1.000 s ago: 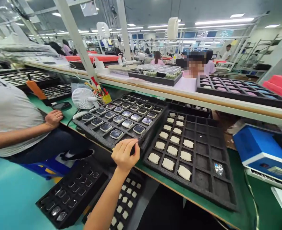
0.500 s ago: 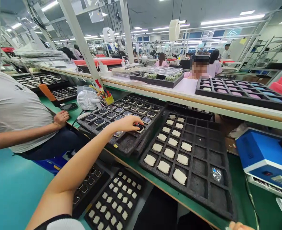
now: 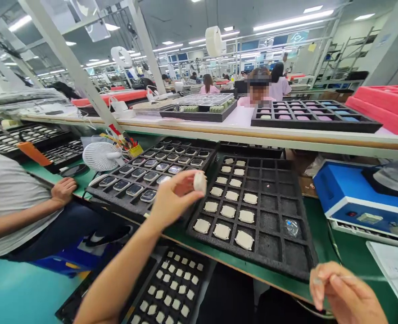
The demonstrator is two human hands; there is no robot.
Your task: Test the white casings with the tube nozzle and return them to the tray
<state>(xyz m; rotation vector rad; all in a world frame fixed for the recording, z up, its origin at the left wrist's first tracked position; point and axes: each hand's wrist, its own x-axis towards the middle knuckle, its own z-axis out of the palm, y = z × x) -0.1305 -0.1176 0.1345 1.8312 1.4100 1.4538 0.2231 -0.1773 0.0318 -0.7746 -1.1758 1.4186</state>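
My left hand [image 3: 168, 202] is raised over the gap between two black foam trays. Its thumb and fingers pinch a small cream watch case [image 3: 200, 182], turned partly on edge. Left of it, a tray of dark-screened watch cases [image 3: 138, 173] sits on the bench. To the right lies a second foam tray [image 3: 268, 229], its left columns holding cream watch cases face down and one cell a small clear bag [image 3: 291, 227]. At the lower right, my right hand [image 3: 345, 290] has its fingertips pressed together. A thin pale streak runs from them, too blurred to name.
A shelf edge [image 3: 226, 135] crosses above the trays, carrying more trays. A blue machine [image 3: 350, 198] stands at right, a white fan [image 3: 101, 156] at left. Below the bench is another tray of cream pieces [image 3: 170, 285]. A co-worker's hand [image 3: 64, 191] rests at the left.
My left hand has lifted a watch case out of the left tray and brought it nearer. My right hand has come further into view. The whole view has shifted to the right.
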